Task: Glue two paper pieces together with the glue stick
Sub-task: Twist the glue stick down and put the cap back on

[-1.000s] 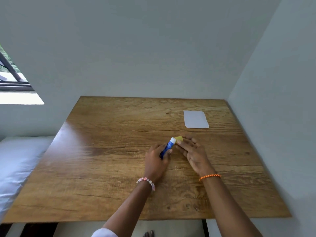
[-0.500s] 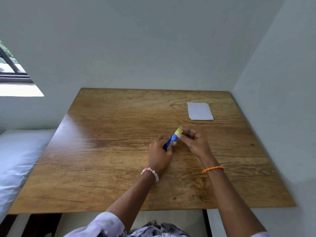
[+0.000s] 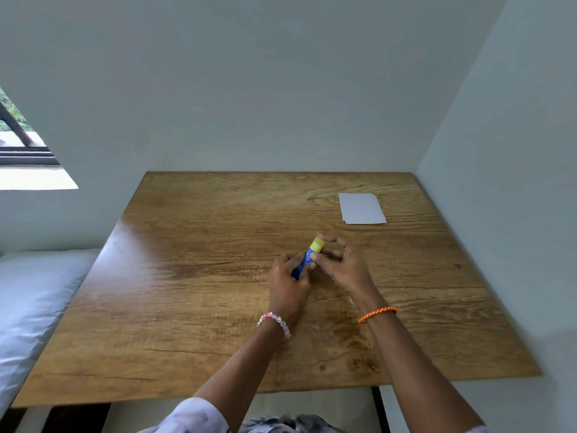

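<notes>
A blue glue stick [image 3: 304, 261] with a yellow cap [image 3: 318, 244] is held just above the middle of the wooden table [image 3: 193, 276]. My left hand [image 3: 288, 284] grips the blue barrel. My right hand [image 3: 342, 264] pinches the yellow cap, which sits on the stick's far end. White paper pieces [image 3: 362, 208] lie stacked flat at the far right of the table, apart from both hands; a second sheet's edge peeks out beneath the top one.
White walls close the table's far side and right side. A bed with pale sheets [image 3: 28, 301] lies along the left edge. A window [image 3: 18, 142] is at the far left.
A second ago the yellow cap was off, under my right fingers beside the white tip. It is now on the stick's end, with my right hand pinching it. The view shifted slightly.
</notes>
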